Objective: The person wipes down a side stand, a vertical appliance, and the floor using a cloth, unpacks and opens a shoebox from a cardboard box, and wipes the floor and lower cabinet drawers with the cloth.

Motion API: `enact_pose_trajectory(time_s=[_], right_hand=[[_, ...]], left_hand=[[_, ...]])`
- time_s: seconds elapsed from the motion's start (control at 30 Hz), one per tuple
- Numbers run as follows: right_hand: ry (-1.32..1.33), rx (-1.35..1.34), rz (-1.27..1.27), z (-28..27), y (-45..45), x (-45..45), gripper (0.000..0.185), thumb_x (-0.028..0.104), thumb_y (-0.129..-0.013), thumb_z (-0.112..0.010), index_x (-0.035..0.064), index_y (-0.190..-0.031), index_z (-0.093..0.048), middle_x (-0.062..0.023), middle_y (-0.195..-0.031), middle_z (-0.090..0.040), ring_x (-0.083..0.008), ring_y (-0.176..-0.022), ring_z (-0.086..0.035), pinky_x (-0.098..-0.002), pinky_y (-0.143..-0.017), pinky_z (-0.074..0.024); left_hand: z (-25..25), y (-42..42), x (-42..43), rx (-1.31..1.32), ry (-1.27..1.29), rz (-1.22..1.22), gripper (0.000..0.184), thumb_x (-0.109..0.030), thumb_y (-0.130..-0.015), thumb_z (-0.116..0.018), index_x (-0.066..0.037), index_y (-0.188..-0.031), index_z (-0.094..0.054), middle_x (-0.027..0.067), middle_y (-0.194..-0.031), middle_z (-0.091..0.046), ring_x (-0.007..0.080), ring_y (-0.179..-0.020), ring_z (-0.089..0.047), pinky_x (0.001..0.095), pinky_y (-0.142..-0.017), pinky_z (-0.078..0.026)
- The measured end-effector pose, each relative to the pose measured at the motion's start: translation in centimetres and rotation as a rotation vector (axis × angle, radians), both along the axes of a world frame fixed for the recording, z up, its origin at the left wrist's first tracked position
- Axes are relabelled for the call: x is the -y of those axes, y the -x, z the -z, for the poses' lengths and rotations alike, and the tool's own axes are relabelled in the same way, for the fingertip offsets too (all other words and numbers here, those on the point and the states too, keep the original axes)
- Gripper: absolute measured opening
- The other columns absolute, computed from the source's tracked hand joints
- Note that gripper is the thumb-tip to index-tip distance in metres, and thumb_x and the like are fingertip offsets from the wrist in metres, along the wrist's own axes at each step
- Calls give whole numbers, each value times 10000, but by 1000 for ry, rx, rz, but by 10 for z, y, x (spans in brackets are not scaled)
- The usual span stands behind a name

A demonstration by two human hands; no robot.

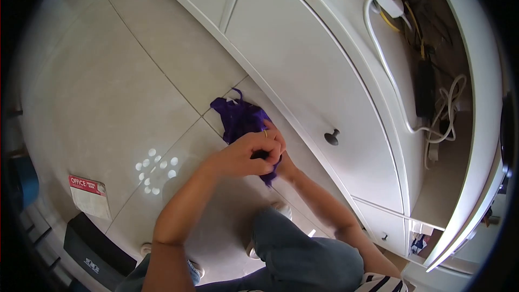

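Note:
A crumpled, shiny purple cloth [238, 121] hangs bunched above the tiled floor, a thin purple cord or strap curling from its far end. My left hand [246, 154] lies over the near part of it, fingers bent and closed on the fabric. Just behind and to the right, my right hand [285, 166] also grips the cloth, though most of its fingers are hidden by the left hand. A yellow ring shows on a finger between the hands. Below them, a loose end of the cloth sticks out.
A white cabinet [303, 59] with a dark knob [332, 137] runs along the right. Its shelf holds a white cable [378, 48] and a black adapter [425, 89]. On the floor at left lie an "OFFICE" writing book [91, 197] and a black box [97, 251].

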State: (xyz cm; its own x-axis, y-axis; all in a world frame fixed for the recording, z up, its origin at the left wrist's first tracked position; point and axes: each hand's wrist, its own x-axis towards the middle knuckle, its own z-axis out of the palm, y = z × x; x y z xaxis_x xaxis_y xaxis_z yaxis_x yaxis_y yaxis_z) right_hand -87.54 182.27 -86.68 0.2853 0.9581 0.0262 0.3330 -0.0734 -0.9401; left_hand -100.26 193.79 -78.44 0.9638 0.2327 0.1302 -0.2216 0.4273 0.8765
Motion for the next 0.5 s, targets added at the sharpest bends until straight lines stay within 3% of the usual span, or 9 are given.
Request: enact_pose_trajectory(time_s=[0.1, 0.17, 0.2, 0.23, 0.27, 0.3, 0.43, 0.47, 0.5], right_hand=[[27, 31, -131, 47, -10, -11, 378, 127, -800, -569, 41, -1141, -433, -79, -1065, -498, -209, -1018, -467, -309, -874, -378], [419, -410, -32, 56, -12, -10, 378, 176, -822, -554, 29, -1148, -431, -63, -1048, -522, -181, -963, -506, -308, -872, -390], [422, -409, -30, 50, -13, -10, 378, 176, -822, -554, 29, -1148, -431, -63, -1048, -522, -181, -963, -506, -308, -872, -390], [445, -645, 118, 36, -14, -12, 374, 198, -833, -537, 24, -1147, -433, -59, -1034, -532, -157, -940, -510, -297, -863, -395], [460, -875, 270, 25, -17, -14, 373, 220, -844, -519, 19, -1147, -435, -54, -1020, -541, -133, -917, -515, -286, -854, -400], [403, -858, 272, 22, -19, -11, 351, 228, -848, -511, 29, -1131, -454, -46, -999, -546, -105, -851, -512, -244, -791, -406], [407, -678, 284, 36, -35, 27, 329, 219, -845, -513, 41, -1118, -466, -35, -979, -546, -110, -824, -513, -243, -762, -415], [429, -670, 326, 30, -33, 41, 319, 216, -843, -515, 41, -1106, -470, -31, -962, -542, -112, -819, -507, -250, -748, -414], [450, -657, 367, 26, -31, 55, 309, 213, -841, -517, 41, -1094, -475, -26, -944, -538, -113, -814, -501, -256, -735, -413]], left_hand=[[34, -19, -3, -3, -317, -544, 179, 35, -649, -549, -61, -617, -401, 34, -783, -424, 113, -740, -388, 226, -647, -333], [63, -43, -27, -193, -295, -926, 178, 53, -690, -552, -62, -764, -438, 34, -788, -432, 97, -744, -395, 203, -629, -344], [71, -54, -34, -142, -12, -944, 205, 61, -696, -531, -61, -829, -434, 32, -803, -433, 95, -745, -399, 198, -628, -351], [78, -65, -39, -86, 275, -952, 245, 70, -702, -509, -60, -895, -431, 29, -817, -434, 92, -745, -403, 192, -626, -359], [85, -76, -43, -77, 281, -952, 245, 70, -702, -509, -60, -895, -431, 29, -817, -434, 92, -745, -403, 192, -626, -359], [93, -86, -42, -143, 144, -1045, 268, 70, -695, -501, -56, -919, -429, 28, -838, -434, 96, -753, -408, 199, -635, -363], [117, -105, -7, -293, -230, -1234, 286, 74, -673, -466, -52, -927, -422, 35, -888, -429, 115, -785, -414, 217, -672, -371], [114, -110, 13, -187, -350, -1256, 278, 78, -654, -453, -48, -899, -417, 49, -882, -423, 138, -808, -414, 232, -705, -362], [110, -118, 40, -207, -216, -1168, 250, 107, -614, -413, -22, -828, -408, 120, -850, -430, 258, -820, -436, 317, -784, -356]])
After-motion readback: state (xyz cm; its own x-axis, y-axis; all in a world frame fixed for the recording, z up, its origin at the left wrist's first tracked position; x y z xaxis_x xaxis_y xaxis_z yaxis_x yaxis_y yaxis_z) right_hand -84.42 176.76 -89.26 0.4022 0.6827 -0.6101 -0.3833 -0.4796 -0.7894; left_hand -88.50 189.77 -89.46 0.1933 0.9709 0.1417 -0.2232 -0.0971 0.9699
